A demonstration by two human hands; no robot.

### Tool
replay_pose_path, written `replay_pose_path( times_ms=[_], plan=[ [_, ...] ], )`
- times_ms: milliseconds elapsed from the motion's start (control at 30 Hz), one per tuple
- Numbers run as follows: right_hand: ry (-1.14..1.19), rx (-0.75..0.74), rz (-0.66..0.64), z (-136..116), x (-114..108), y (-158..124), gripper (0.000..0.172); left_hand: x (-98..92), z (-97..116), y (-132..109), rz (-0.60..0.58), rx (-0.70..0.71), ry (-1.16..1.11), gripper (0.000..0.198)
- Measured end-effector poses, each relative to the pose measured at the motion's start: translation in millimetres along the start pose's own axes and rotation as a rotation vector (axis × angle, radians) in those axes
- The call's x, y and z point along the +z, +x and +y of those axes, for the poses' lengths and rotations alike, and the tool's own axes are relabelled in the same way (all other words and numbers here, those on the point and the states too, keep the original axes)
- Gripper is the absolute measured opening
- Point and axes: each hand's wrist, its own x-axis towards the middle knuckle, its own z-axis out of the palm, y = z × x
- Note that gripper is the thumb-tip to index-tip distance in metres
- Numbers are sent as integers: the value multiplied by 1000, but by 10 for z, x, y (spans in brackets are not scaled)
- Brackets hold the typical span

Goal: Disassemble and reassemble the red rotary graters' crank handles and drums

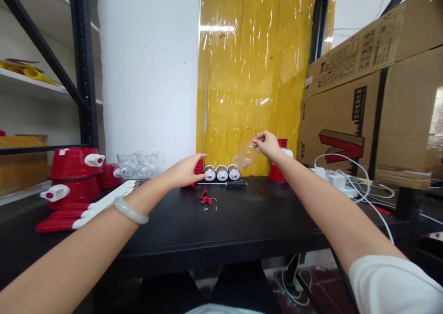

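Note:
My left hand (185,170) is at the back of the black table, thumb and fingers spread apart. A red part (198,167) shows between them, mostly hidden; whether I touch it is unclear. Beside the thumb, three metal cylinders with white ends (222,173) lie in a row. My right hand (268,144) is raised to their right, fingertips pinching a clear plastic cup-like piece (248,154) by its edge. In front of the cylinders lies a screwdriver (236,184) with a dark handle. Nearer are a small red part (206,198) and a few tiny metal pieces (216,208).
Red housings with white knobs (76,178), red-and-white handles (76,215) and clear cups (140,164) stand at left. Another red housing (277,172) is behind my right wrist. White cables and plugs (335,180) and a large cardboard box (346,111) occupy the right.

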Motion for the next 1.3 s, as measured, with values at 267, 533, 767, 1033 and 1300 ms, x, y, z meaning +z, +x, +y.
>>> replay_pose_path(
  times_ms=[267, 533, 767, 1033, 1300],
  plan=[
    [874, 502, -200, -293, 635, -572, 19, 370, 18, 54, 249, 70, -185, 118],
    [1190, 581, -349, -376, 893, -945, 12, 466, 169, -30, 691, -114, -279, 111],
    [1287, 478, -184, -362, 1043, -1021, 21, 729, 352, 40, 563, -347, -893, 100],
    [707, 119, -276, -214, 1237, -1121, 34, 607, 506, 23, 552, -192, -1359, 58],
    [286, -165, -439, -160, 1128, -1085, 26, 519, 345, 36, 763, -282, -1174, 57]
  ],
)
